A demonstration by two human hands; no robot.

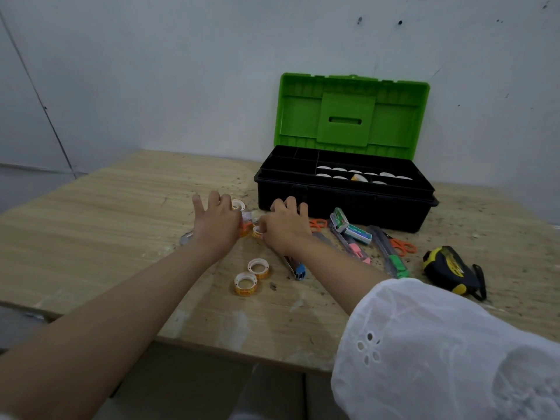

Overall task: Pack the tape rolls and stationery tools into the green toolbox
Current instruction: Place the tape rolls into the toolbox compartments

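The green toolbox (342, 201) stands open at the back of the table, its green lid (351, 113) upright, with several tape rolls (363, 175) in its black tray. My left hand (216, 221) hovers with spread fingers over a small cluster of tape rolls (238, 204) in front of the box. My right hand (285, 222) is beside it, fingers curled, pinching a tape roll (257, 231) at the thumb. Two more orange-labelled tape rolls (258, 268) (245, 284) lie nearer to me.
To the right lie orange scissors (316, 224), two staple boxes (339, 219), a pink cutter (354, 248), a green cutter (392, 259), a second pair of scissors (401, 247) and a yellow-black tape measure (451, 269). A blue-ended cutter (295, 268) sits under my right forearm.
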